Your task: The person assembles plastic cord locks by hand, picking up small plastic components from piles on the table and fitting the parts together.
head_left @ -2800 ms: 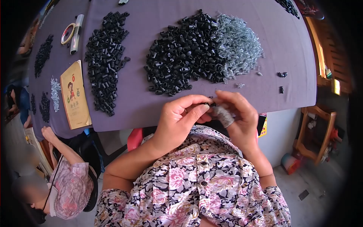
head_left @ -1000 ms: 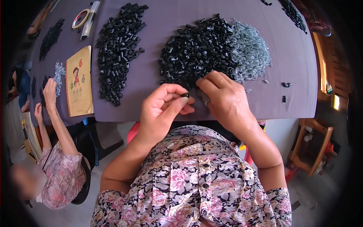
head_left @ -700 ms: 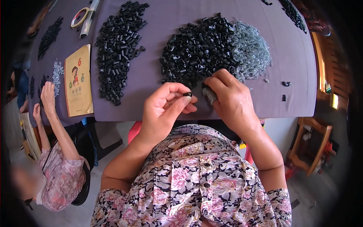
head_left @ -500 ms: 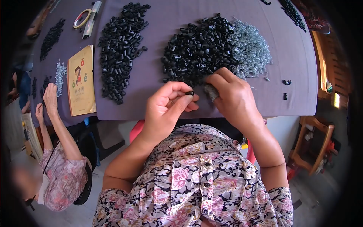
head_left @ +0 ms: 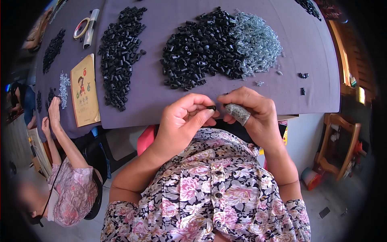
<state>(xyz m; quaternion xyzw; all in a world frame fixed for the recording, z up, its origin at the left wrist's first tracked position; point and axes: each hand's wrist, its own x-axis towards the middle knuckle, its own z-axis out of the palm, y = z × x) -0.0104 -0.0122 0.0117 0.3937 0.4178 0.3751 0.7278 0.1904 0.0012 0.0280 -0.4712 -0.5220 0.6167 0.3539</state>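
Two hands of a co-worker (head_left: 54, 115) are at the far left edge of the cloth-covered table (head_left: 149, 113), just beside a small heap of pale bits (head_left: 63, 85). Next comes a yellowish notebook (head_left: 84, 105) with a cartoon figure on its cover, and above it a roll of tape (head_left: 76, 33) next to a clear roll (head_left: 88, 39). A long pile of black tubes (head_left: 119, 60) follows. Near the table's front edge, the left hand (head_left: 181, 120) pinches a small black piece (head_left: 212, 108) between thumb and forefinger, its other fingers curled behind. Beyond it lies a broad heap of black caps (head_left: 197, 56), touching a heap of clear springs (head_left: 260, 42) on its right. Just right of the black piece, the right hand (head_left: 260, 117) is bent inward, a grey wrap (head_left: 238, 113) around its thumb; whether its fingertips grip anything cannot be told. Farther right, a few loose black bits (head_left: 303, 91) lie on the cloth.
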